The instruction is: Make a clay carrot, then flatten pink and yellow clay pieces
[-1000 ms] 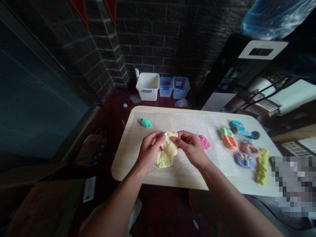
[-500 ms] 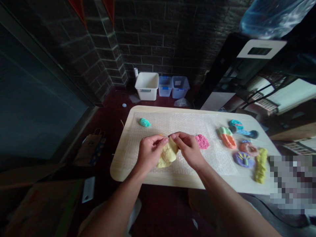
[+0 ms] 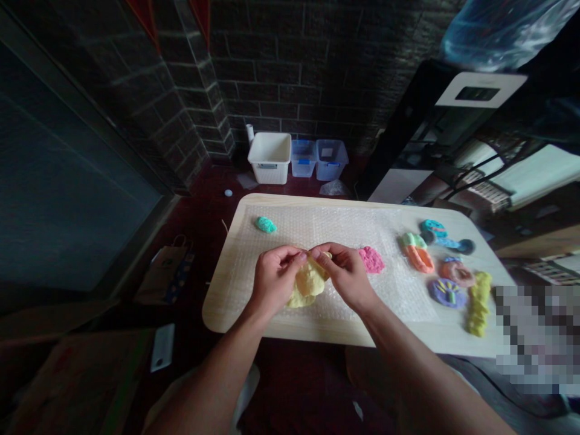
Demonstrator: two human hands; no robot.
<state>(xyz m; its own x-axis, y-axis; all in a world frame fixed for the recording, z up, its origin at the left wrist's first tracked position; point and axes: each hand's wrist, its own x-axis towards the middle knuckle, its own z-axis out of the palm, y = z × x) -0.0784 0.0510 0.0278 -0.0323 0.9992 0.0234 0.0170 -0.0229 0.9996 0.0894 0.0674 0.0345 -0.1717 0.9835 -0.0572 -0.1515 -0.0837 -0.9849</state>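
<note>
Both hands pinch the top edge of a thin, soft yellow sheet of modelling clay (image 3: pixel 310 281), which hangs in folds toward the table. My left hand (image 3: pixel 275 275) is closed on its upper left side, thumb and fingers together. On the upper right side my right hand (image 3: pixel 347 272) is closed too, its thumb tip close to the left one. A bumpy pink clay piece (image 3: pixel 372 260) lies on the bubble wrap (image 3: pixel 335 226) just beyond my right hand. Farther left rests a small teal clay lump (image 3: pixel 266 225). The fingertips partly hide the sheet's top edge.
On the table's (image 3: pixel 308 331) right side lie several clay pieces: an orange and green one (image 3: pixel 419 257), a purple disc (image 3: pixel 447 293), a long yellow strip (image 3: pixel 479 304) and a blue one (image 3: pixel 434 228). Behind stand a white bin (image 3: pixel 270 160), clear boxes (image 3: pixel 330 162) and a water dispenser (image 3: pixel 408 139).
The clay sheet's upper right part has shifted and folded a little under my right fingers. Both hands stay in nearly the same place.
</note>
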